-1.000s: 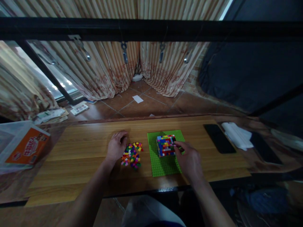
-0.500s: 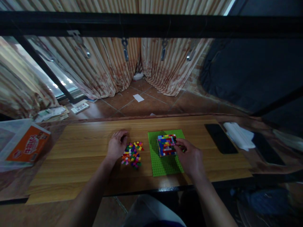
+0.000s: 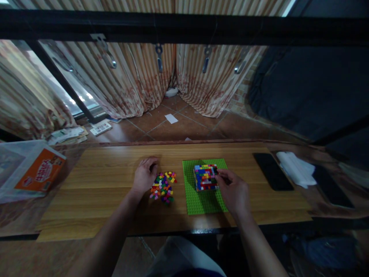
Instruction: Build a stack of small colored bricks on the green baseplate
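Note:
A hollow-looking structure of many-coloured toy bricks (image 3: pixel 206 177) stands on a green studded baseplate (image 3: pixel 191 206). My right hand (image 3: pixel 235 192) is at the structure's right side, thumb and fingers pinched close to its upper right edge; whatever lies between the fingertips is too small to make out. To the left of the baseplate, loose small bricks (image 3: pixel 163 188) lie in a scattered pile on the wooden table. My left hand (image 3: pixel 145 176) rests at the pile's upper left edge, fingers loosely bent with the thumb apart from them and nothing visible held.
A dark phone-like slab (image 3: pixel 273 171) lies on the table's right part, with a white packet (image 3: pixel 295 169) beyond it. At the far left stands a clear plastic box (image 3: pixel 25 169) with an orange label. A black bar (image 3: pixel 184 29) with metal hooks crosses above the table.
The whole view has shifted slightly to the right. Both hands keep nearly the same places, the right one still at the structure's right edge.

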Demonstrator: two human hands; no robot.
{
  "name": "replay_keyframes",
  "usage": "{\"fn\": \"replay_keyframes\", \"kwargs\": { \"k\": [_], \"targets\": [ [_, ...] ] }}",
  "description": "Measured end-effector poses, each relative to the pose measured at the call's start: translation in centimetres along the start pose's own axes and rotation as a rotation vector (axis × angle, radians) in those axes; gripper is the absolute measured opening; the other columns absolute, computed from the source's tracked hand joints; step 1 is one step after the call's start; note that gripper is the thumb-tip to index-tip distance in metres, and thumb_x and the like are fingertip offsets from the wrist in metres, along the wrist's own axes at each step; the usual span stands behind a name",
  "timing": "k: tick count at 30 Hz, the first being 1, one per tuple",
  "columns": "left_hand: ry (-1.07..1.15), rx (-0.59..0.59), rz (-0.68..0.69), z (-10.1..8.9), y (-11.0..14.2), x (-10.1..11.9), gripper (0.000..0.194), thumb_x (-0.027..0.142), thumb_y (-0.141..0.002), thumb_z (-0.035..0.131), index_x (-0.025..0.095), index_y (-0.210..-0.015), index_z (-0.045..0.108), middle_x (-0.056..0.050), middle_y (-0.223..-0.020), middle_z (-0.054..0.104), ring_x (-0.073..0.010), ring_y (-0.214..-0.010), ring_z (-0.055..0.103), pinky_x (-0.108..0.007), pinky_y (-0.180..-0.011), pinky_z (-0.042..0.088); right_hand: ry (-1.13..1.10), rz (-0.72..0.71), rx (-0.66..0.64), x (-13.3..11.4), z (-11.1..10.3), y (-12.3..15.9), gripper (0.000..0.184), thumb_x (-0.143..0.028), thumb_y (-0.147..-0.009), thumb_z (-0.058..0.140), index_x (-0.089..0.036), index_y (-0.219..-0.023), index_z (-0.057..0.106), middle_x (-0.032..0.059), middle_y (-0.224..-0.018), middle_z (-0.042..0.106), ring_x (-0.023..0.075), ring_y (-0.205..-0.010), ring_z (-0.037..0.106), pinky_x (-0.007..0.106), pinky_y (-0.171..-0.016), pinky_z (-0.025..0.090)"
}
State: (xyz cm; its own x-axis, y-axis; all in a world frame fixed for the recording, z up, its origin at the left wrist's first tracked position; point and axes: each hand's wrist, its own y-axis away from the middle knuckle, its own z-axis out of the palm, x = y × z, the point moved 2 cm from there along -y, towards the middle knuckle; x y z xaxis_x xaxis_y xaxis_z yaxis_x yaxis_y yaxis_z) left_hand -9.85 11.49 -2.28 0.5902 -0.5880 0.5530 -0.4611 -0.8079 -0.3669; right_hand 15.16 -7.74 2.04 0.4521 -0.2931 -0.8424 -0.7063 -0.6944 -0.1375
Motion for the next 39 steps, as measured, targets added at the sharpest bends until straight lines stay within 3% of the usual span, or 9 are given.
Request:
{"fn": "replay_keyframes", "kwargs": {
  "k": [11,18,23,25,28,34,39],
  "targets": [
    [-0.016,0.002,0.005,0.1,0.1,-0.1,0.024,0.019,-0.086,0.049,0.019,-0.103,0.065,-0.008,-0.109,0.070,-0.0242,-0.104,0.062,-0.042,-0.097,0.050,-0.133,0.106,-0.032,0.0,0.1,-0.7,0.032,-0.040,-0.073,0.066,-0.014,-0.093,0.068,0.0085,-0.074,0.073,0.0202,-0.065,0.068,0.031,-0.062,0.051],
    [-0.005,0.003,0.005,0.0,0.0,0.1,0.023,0.017,-0.085,0.049,0.018,-0.101,0.065,-0.008,-0.105,0.070,-0.0240,-0.103,0.063,-0.042,-0.096,0.050,-0.024,0.067,-0.023,-0.4,-0.1,-0.5,0.028,-0.037,-0.077,0.063,-0.015,-0.093,0.067,0.0082,-0.076,0.073,0.0209,-0.066,0.068,0.033,-0.062,0.051],
    [0.008,0.006,-0.006,0.1,0.1,0.0,0.023,0.014,-0.084,0.050,0.019,-0.101,0.065,-0.007,-0.105,0.070,-0.0231,-0.104,0.062,-0.041,-0.097,0.050,0.004,-0.050,0.056,-1.9,0.3,1.9,0.023,-0.038,-0.086,0.055,-0.021,-0.096,0.067,0.0071,-0.091,0.073,0.0206,-0.078,0.069,0.037,-0.073,0.054],
    [0.010,0.013,-0.008,0.2,0.2,-0.1,0.024,0.014,-0.084,0.050,0.019,-0.102,0.065,-0.007,-0.106,0.070,-0.0229,-0.105,0.062,-0.041,-0.098,0.050,0.005,-0.183,0.007,-3.0,1.3,3.4,0.020,-0.035,-0.089,0.053,-0.023,-0.095,0.068,0.0053,-0.094,0.072,0.0188,-0.080,0.068,0.035,-0.076,0.054],
    [0.009,0.015,-0.009,0.2,0.2,-0.1,0.024,0.014,-0.085,0.050,0.018,-0.103,0.065,-0.008,-0.107,0.070,-0.0231,-0.104,0.062,-0.041,-0.099,0.049,0.009,-0.340,-0.214,-4.1,3.9,5.7,0.021,-0.022,-0.092,0.047,-0.022,-0.096,0.068,0.0046,-0.093,0.071,0.0165,-0.083,0.066,0.031,-0.077,0.053],
    [0.008,0.016,-0.006,0.2,0.3,-0.1,0.024,0.014,-0.085,0.050,0.019,-0.104,0.065,-0.007,-0.108,0.070,-0.0221,-0.106,0.062,-0.039,-0.099,0.049,0.144,-0.352,-0.396,-4.2,8.8,7.3,0.021,-0.014,-0.090,0.050,-0.019,-0.099,0.068,0.0065,-0.095,0.068,0.0190,-0.090,0.064,0.031,-0.082,0.051],
    [0.008,0.012,-0.023,0.3,0.3,-0.1,0.025,0.013,-0.085,0.050,0.019,-0.103,0.066,-0.007,-0.106,0.070,-0.0224,-0.106,0.062,-0.040,-0.098,0.049,0.298,-0.361,-0.476,-4.4,10.4,6.7,0.019,-0.016,-0.092,0.050,-0.019,-0.098,0.068,0.0071,-0.098,0.067,0.0201,-0.093,0.062,0.031,-0.085,0.049]
  ]
}}
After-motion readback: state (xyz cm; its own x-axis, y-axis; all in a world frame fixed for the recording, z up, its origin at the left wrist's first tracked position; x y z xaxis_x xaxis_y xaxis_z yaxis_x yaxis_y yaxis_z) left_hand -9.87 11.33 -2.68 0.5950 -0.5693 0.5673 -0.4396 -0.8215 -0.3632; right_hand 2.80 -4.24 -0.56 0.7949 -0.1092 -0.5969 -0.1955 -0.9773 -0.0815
